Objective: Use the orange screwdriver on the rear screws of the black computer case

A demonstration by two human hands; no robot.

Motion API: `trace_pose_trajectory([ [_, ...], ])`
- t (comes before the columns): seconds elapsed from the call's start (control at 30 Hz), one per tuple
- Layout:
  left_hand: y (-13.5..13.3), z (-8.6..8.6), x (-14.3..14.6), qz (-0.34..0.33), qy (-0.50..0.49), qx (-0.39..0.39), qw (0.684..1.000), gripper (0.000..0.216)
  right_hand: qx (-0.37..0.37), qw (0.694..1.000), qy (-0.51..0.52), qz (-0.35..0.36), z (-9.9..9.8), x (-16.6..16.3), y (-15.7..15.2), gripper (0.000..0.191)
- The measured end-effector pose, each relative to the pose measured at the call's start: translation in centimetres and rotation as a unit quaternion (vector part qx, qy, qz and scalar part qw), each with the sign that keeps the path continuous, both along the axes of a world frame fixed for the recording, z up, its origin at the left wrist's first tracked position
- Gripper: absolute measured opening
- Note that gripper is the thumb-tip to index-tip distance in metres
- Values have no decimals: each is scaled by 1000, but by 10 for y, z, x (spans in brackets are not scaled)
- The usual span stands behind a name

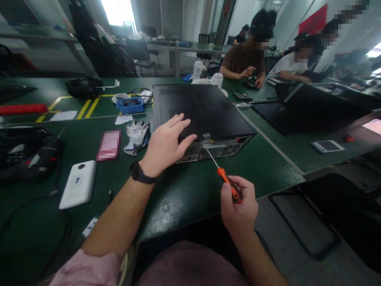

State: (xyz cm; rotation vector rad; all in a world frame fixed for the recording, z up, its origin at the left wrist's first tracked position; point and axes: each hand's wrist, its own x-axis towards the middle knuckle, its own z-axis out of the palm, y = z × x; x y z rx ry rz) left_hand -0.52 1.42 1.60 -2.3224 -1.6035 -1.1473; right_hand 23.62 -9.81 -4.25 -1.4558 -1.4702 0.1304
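Observation:
A black computer case lies on its side on the green table, its back panel facing me. My left hand rests on the near left part of the case's top, fingers spread and holding nothing. An orange and black screwdriver is gripped in my right hand, with the thumb along its handle. Its thin shaft points up and left, and the tip meets the upper edge of the back panel close to my left thumb. Whether the tip sits in a screw is too small to tell.
Left of the case are work gloves, a blue tray, a pink packet and a white power bank. White bottles stand behind it. At right lie a black panel and a phone. Co-workers sit across.

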Motion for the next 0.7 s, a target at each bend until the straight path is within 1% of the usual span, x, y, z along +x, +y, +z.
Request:
trace_pose_trajectory([
  [0.1, 8, 6, -26, 71, -38, 11, 997, 43, -3, 1000, 5, 0, -1, 1, 0, 24],
  [0.17, 17, 3, -49, 127, -60, 10, 990, 39, 1, 1000, 7, 2, 0, 1, 1, 23],
  [0.27, 31, -10, -85, 211, -91, -8, 973, 39, -3, 1000, 11, 2, -1, 1, 1, 22],
  [0.37, 40, -27, -112, 267, -103, -46, 957, 41, -8, 1000, 13, -3, -4, 4, 2, 26],
  [0.47, 46, -42, -125, 296, -111, -89, 945, 45, -5, 1000, 10, -4, -7, 7, 2, 29],
  [0.57, 50, -53, -129, 314, -113, -149, 931, 50, -1, 1000, 5, -4, -9, 10, 3, 29],
  [0.7, 55, -68, -129, 332, -117, -160, 922, 57, 7, 1000, -7, -9, -11, 13, 4, 30],
])
